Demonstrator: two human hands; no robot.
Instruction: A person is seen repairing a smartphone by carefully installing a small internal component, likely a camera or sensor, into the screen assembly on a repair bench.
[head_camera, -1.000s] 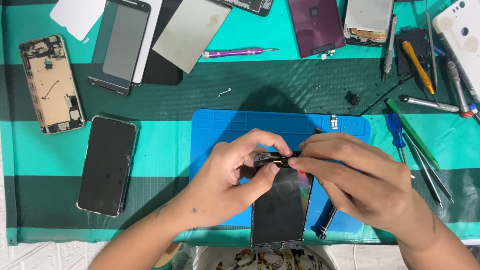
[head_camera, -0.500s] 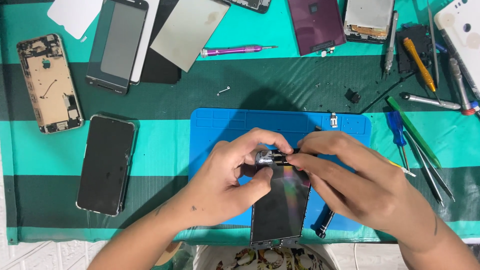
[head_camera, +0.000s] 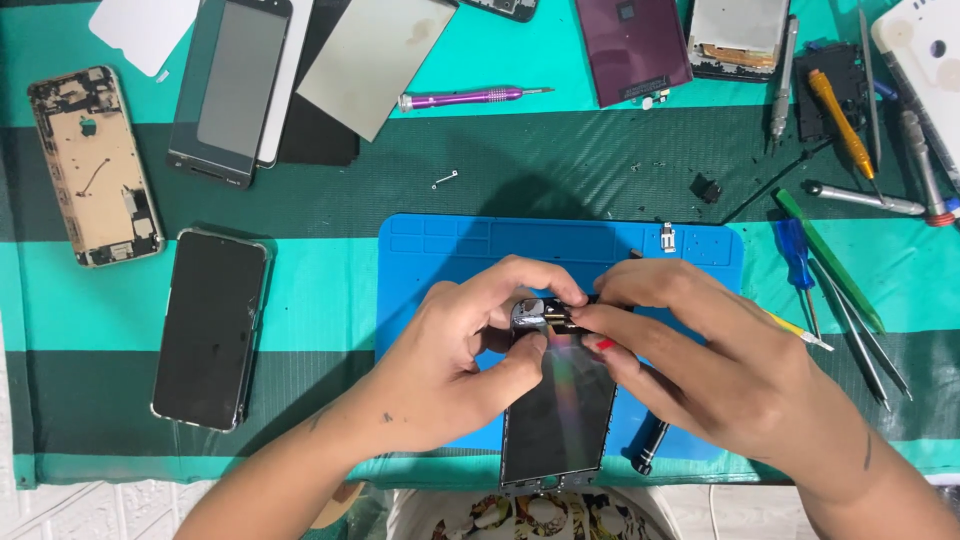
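A phone screen panel (head_camera: 560, 415) lies on the blue repair mat (head_camera: 450, 250), its lower end over the table's near edge. My left hand (head_camera: 465, 350) grips the panel's upper left corner, thumb pressed on its face, fingers curled over a small metal part (head_camera: 530, 312) at the top. My right hand (head_camera: 700, 355) meets it from the right, fingertips pinching at that same metal part. A thin yellow-tipped tool (head_camera: 800, 332) pokes out from behind the right hand.
A black phone (head_camera: 210, 328) and an opened phone frame (head_camera: 95, 165) lie at left. Screens, a back panel (head_camera: 630, 45) and a purple screwdriver (head_camera: 465, 97) lie at the back. Screwdrivers and tweezers (head_camera: 850, 290) crowd the right. A dark pen-like tool (head_camera: 648, 448) lies under my right wrist.
Both hands stay at the top of the screen panel; fingertips have shifted slightly around the small metal part. Nothing else has moved.
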